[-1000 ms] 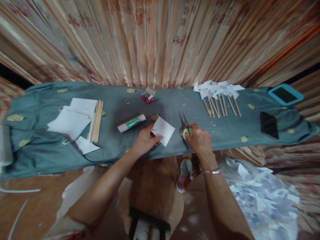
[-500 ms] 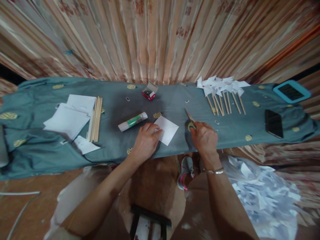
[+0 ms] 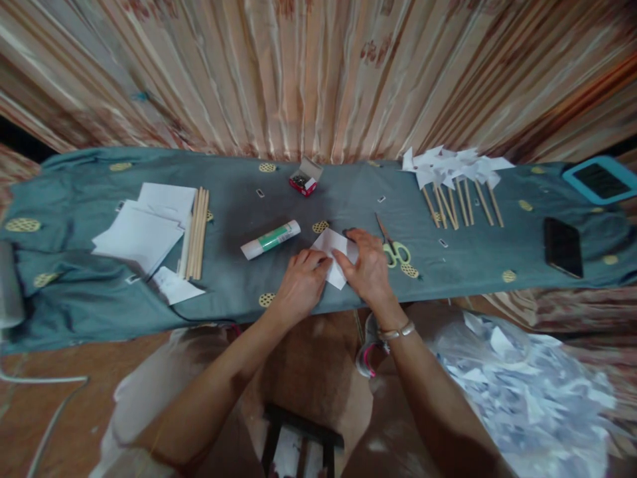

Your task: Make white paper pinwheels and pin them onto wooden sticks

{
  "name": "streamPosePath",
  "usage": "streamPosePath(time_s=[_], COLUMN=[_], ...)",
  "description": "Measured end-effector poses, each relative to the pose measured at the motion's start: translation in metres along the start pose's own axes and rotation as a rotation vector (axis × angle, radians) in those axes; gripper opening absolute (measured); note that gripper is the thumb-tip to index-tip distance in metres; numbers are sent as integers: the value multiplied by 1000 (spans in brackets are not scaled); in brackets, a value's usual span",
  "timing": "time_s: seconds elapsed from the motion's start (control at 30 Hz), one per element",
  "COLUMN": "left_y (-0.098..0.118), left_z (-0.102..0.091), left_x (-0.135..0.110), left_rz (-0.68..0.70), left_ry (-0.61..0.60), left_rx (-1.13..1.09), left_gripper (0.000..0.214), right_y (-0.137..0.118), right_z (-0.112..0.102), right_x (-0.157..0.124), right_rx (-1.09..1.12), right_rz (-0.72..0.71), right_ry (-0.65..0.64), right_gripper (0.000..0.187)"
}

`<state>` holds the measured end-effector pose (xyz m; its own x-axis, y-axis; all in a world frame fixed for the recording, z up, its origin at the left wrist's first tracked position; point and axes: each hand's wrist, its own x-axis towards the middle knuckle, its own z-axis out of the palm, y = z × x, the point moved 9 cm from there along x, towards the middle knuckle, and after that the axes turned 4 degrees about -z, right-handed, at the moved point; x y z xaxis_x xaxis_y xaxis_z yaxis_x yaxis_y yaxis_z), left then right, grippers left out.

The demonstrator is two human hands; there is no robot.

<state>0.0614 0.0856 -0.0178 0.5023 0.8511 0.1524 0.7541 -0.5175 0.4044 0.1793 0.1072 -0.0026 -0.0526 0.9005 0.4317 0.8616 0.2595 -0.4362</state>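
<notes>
A small square of white paper (image 3: 337, 276) lies on the cloth in front of me. My left hand (image 3: 304, 282) has its fingers closed at the left side of this paper, thumb and fingertips together. From the other side my right hand (image 3: 369, 267) grips the paper, thumb on its middle and fingers at its upper right edge. Just right of that hand rest scissors with light green handles (image 3: 397, 255), untouched. A glue stick (image 3: 271, 239) with a green label lies to the upper left of my left hand. My fingers cover parts of the paper.
On the left are white paper sheets (image 3: 139, 232) beside wooden sticks (image 3: 198, 234). Behind stands an opened red box (image 3: 303, 184) of small metal pieces. Paper pinwheels (image 3: 452, 166) on sticks, a phone (image 3: 562, 247) and a blue-framed tablet (image 3: 601, 180) lie right. A bag of paper pieces (image 3: 532, 392) sits below.
My right hand has let go of the scissors, which now lie on the cloth, and has moved left onto the paper. My left hand stays at the paper.
</notes>
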Motion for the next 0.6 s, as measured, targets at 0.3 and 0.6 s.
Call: streamPosePath(time_s=[0.3, 0.6], left_y=[-7, -14], left_z=[1, -9], left_x=[-2, -8], left_rz=[-9, 1], left_ry=[14, 22], left_rx=[-49, -41], left_gripper=[34, 29], right_y=[16, 39], right_z=[10, -4], right_x=[-3, -7], right_rx=[36, -40], right_rz=[25, 47], right_ry=[-25, -15], right_gripper=[38, 33])
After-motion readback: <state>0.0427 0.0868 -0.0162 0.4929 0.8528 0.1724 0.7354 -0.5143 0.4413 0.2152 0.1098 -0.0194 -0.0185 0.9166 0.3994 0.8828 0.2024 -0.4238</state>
